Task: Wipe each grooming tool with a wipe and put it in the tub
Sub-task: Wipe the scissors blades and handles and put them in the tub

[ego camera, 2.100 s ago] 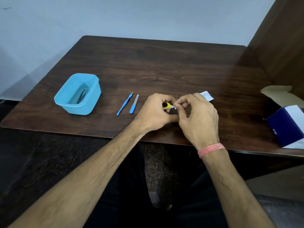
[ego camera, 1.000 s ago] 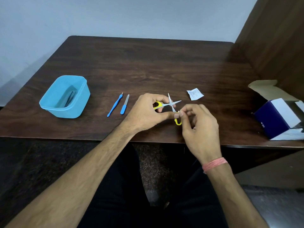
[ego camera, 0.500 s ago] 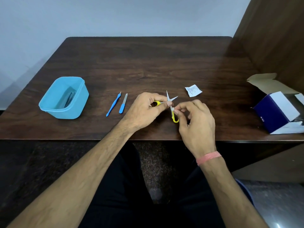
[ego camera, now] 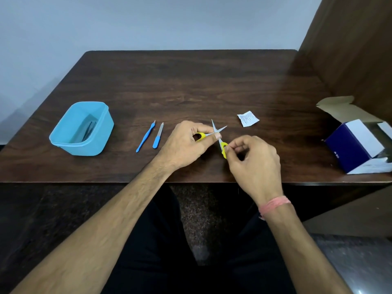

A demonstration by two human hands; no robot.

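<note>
Small yellow-handled scissors (ego camera: 218, 135) at frame centre, blades spread, over the dark wooden table (ego camera: 191, 85). Left hand (ego camera: 186, 144) fingers grip one handle loop, right hand (ego camera: 254, 162) fingers pinch the other. Left of them: blue-handled thin pick (ego camera: 146, 136) and blue-handled nail file (ego camera: 158, 135). Light blue plastic tub (ego camera: 81, 129) far left, dark tools inside. White wipe sachet (ego camera: 247, 118) upper right of scissors.
</note>
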